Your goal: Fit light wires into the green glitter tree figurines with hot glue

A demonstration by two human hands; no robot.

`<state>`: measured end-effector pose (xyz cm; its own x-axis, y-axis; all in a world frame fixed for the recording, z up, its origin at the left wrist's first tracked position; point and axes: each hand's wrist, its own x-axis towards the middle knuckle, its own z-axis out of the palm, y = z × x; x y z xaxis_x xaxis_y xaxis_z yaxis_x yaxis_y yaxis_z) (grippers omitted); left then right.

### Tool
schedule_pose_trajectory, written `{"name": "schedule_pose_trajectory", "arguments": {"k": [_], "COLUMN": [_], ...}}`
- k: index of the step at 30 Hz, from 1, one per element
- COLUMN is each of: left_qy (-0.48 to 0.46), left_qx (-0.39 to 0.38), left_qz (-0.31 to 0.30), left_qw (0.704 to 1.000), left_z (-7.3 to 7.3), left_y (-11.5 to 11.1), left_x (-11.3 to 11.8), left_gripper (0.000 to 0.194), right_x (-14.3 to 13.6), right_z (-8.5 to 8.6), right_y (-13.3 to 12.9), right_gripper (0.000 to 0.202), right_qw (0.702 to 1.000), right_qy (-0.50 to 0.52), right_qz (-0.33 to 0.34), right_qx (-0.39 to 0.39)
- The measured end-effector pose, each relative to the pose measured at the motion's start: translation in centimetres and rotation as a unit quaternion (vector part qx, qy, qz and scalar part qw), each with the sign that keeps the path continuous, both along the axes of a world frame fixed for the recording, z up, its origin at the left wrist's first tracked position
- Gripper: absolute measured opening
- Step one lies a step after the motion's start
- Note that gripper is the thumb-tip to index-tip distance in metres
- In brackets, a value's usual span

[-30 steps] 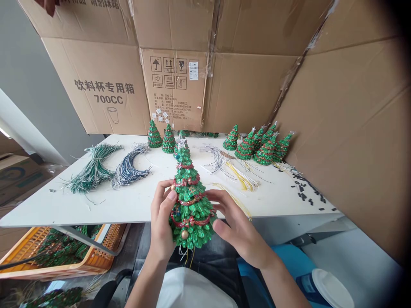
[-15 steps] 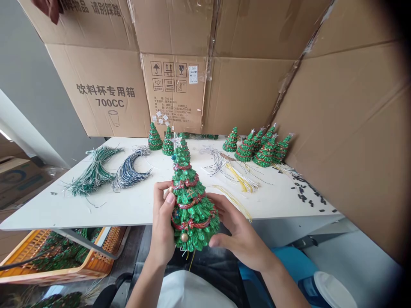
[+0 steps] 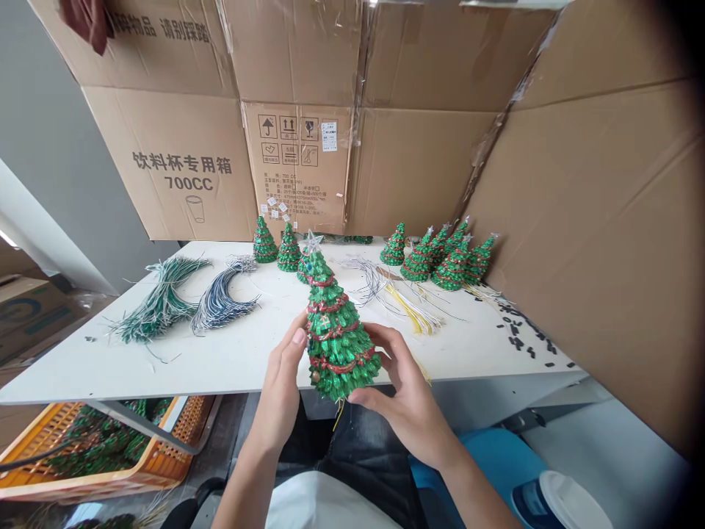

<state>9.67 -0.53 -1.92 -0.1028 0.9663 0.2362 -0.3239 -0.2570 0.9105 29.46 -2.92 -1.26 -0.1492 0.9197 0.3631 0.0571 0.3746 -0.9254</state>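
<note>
Between my two hands, over the front edge of the table, is a green Christmas tree figure with red garlands and a clear star on top, tilted a little to the left. My left hand holds its left side, thumb and fingers against the branches. On the other side my right hand is curved round the lower right, its thumb near the base. A thin yellow wire hangs below the base. Behind it stand smaller green trees at the table's back.
On the white table lie green wires, blue wires, yellow wires and small black pieces. More trees stand back right. Cardboard walls the back and right. An orange basket sits below left.
The large tree has moved up and slightly right in both hands, and it has turned, so its gold ball shows lower left. The view has shifted slightly.
</note>
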Motion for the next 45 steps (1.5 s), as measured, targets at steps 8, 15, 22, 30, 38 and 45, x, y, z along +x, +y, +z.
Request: {"name": "schedule_pose_trajectory", "arguments": {"k": [8, 15, 22, 30, 38, 45], "left_qy": [-0.027, -0.147, -0.200, -0.106, -0.175, -0.154], "left_qx": [-0.012, -0.051, -0.045, 0.009, -0.009, 0.035], "left_qz": [-0.022, -0.027, -0.030, -0.018, -0.029, 0.004], "left_qw": [0.999, 0.987, 0.978, 0.994, 0.984, 0.987], "left_z": [-0.5, 0.6, 0.6, 0.8, 0.4, -0.2], "left_y": [-0.5, -0.3, -0.3, -0.5, -0.6, -0.2], "left_x": [1.8, 1.8, 1.3, 1.0, 2.3, 1.9], "left_gripper": [0.049, 0.047, 0.030, 0.034, 0.039, 0.037], "right_x": [-1.2, -1.5, -1.1, -2.0, -2.3, -1.2], "right_z": [-0.9, 0.0, -0.2, -0.4, -0.1, 0.8], "right_y": [-0.7, -1.6, -0.8, -1.0, -1.7, -2.5], "right_gripper": [0.064, 0.064, 0.064, 0.060, 0.061, 0.025], "right_qw": [0.999, 0.996, 0.998, 0.997, 0.998, 0.985], "right_qy": [-0.011, -0.070, 0.004, 0.069, 0.038, -0.004], "right_qz": [-0.024, -0.001, 0.061, 0.022, -0.012, -0.111], "right_qx": [0.024, 0.056, 0.001, 0.014, 0.058, 0.130]}}
